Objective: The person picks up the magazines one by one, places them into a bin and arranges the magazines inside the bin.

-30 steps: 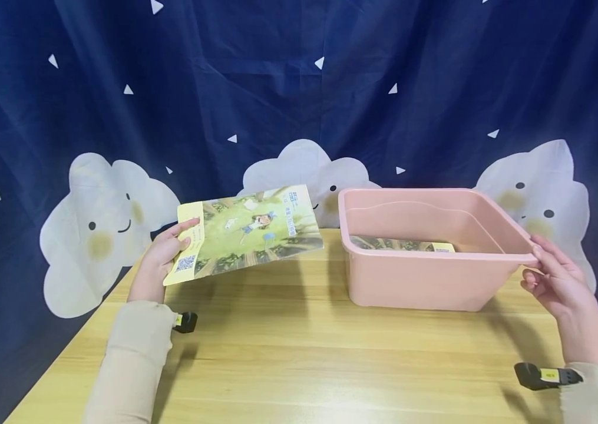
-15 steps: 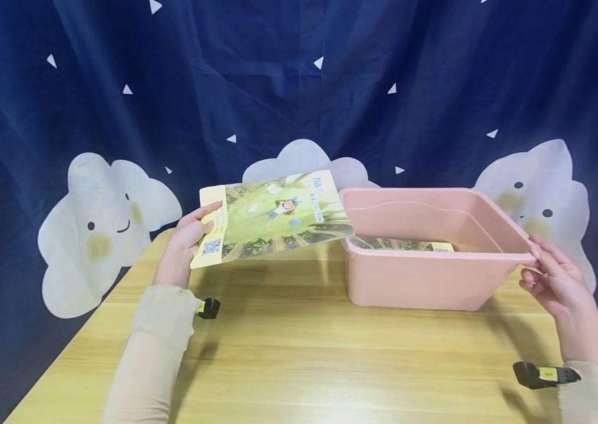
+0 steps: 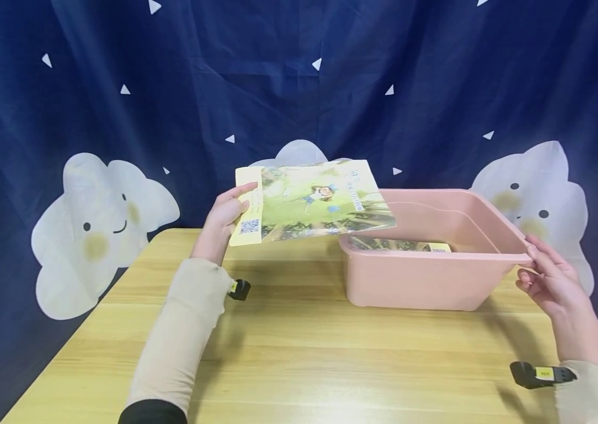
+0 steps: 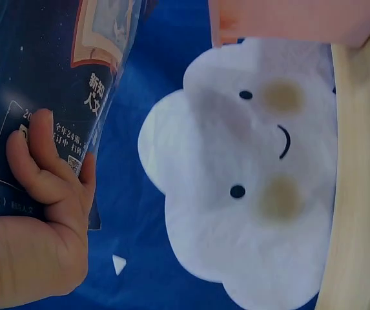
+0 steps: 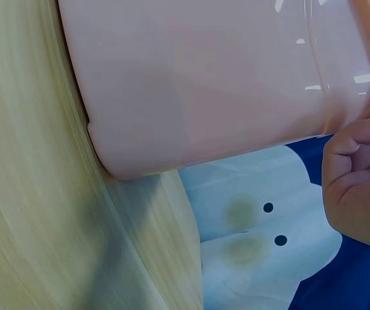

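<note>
My left hand (image 3: 227,215) pinches the yellow left edge of a magazine (image 3: 314,203) with a green illustrated cover. The magazine is held in the air, its right end overlapping the left rim of a pink plastic bin (image 3: 415,280) in the head view. Its dark underside (image 4: 36,77), in a shiny clear wrap, shows in the left wrist view with fingers curled against it. My right hand (image 3: 558,282) grips the bin's right rim between thumb and fingers. Inside the bin lies another magazine (image 3: 399,244) with a similar cover, mostly hidden by the front wall.
The bin stands on a light wooden table (image 3: 299,365), towards the back right. Behind the table hangs a dark blue curtain (image 3: 256,76) printed with white triangles and smiling clouds. A small black wrist camera (image 3: 534,375) sits at the right sleeve.
My left hand has carried the magazine to the right and slightly up, from beside the bin to over its left rim. The right hand keeps its hold on the bin.
</note>
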The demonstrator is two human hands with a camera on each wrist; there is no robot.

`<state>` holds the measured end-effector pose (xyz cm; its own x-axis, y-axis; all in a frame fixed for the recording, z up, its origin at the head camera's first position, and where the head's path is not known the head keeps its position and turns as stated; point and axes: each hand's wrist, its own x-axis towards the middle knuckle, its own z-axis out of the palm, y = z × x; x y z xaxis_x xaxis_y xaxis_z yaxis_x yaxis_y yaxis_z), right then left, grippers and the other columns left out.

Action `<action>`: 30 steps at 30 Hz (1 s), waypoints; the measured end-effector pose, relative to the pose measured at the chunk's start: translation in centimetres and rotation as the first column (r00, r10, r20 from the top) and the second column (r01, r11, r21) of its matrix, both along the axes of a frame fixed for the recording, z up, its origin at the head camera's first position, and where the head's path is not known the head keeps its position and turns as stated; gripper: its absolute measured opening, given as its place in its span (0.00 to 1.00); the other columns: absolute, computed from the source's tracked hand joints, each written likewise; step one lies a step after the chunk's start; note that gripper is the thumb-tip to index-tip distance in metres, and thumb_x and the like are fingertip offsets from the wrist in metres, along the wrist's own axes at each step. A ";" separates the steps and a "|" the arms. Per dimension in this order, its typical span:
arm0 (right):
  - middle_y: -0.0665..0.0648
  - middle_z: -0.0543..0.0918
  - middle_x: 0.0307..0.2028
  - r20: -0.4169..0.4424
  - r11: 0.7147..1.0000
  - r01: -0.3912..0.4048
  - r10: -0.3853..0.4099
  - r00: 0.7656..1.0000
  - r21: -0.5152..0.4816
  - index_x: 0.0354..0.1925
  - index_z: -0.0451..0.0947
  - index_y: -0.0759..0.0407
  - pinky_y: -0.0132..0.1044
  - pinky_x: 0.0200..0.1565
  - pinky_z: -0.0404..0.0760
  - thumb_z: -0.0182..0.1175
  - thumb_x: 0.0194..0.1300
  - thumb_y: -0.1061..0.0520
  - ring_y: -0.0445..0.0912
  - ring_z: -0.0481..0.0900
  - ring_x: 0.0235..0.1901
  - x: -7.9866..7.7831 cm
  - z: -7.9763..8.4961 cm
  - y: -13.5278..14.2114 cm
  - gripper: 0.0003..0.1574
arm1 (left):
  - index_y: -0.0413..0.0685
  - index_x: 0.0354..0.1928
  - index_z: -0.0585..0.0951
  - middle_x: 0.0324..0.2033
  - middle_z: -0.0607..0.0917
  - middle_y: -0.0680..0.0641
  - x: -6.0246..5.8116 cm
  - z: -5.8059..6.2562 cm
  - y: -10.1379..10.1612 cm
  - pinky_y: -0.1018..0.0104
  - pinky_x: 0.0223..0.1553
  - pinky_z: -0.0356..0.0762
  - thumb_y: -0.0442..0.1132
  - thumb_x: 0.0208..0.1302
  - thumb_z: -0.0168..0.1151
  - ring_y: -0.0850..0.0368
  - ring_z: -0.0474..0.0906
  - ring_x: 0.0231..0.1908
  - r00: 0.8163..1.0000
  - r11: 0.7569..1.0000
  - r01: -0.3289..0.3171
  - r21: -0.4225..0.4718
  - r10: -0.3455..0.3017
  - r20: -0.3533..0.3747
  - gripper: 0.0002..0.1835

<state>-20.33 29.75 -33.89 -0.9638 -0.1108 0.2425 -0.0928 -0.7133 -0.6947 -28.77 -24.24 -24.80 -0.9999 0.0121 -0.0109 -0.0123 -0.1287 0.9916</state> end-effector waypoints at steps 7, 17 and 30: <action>0.61 0.81 0.25 0.020 1.000 0.019 -0.019 1.000 0.004 0.44 0.78 0.59 0.38 0.18 0.76 0.40 0.68 0.66 0.49 0.75 0.15 -0.1 0.0 -0.1 0.20 | 0.46 0.62 0.67 0.52 0.70 0.40 -0.9 0.3 2.7 0.72 0.30 0.76 0.21 0.61 0.34 0.55 0.72 0.37 1.000 1.000 -0.010 -0.023 0.011 0.009 0.28; 0.61 0.81 0.25 0.018 1.000 0.017 -0.017 1.000 0.001 0.44 0.78 0.59 0.38 0.18 0.76 0.40 0.68 0.66 0.50 0.75 0.15 0.0 0.0 -0.1 0.20 | 0.44 0.60 0.69 0.50 0.73 0.37 -1.3 0.3 6.0 0.66 0.35 0.77 0.18 0.55 0.33 0.52 0.74 0.37 1.000 1.000 -0.003 -0.015 0.003 -0.002 0.31; 0.62 0.81 0.25 0.001 1.000 0.005 -0.005 1.000 -0.006 0.45 0.78 0.59 0.39 0.19 0.75 0.39 0.68 0.66 0.50 0.75 0.15 0.2 -0.1 0.0 0.20 | 0.45 0.56 0.74 0.48 0.74 0.39 -1.5 1.1 11.2 0.66 0.31 0.78 0.14 0.46 0.34 0.51 0.76 0.34 0.998 0.997 -0.052 -0.051 0.050 -0.030 0.35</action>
<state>-20.09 29.77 -34.02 -0.9645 -0.1049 0.2423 -0.0956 -0.7168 -0.6907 -30.23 -13.04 -23.66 -0.9991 -0.0390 0.0184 0.0213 -0.0766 0.9968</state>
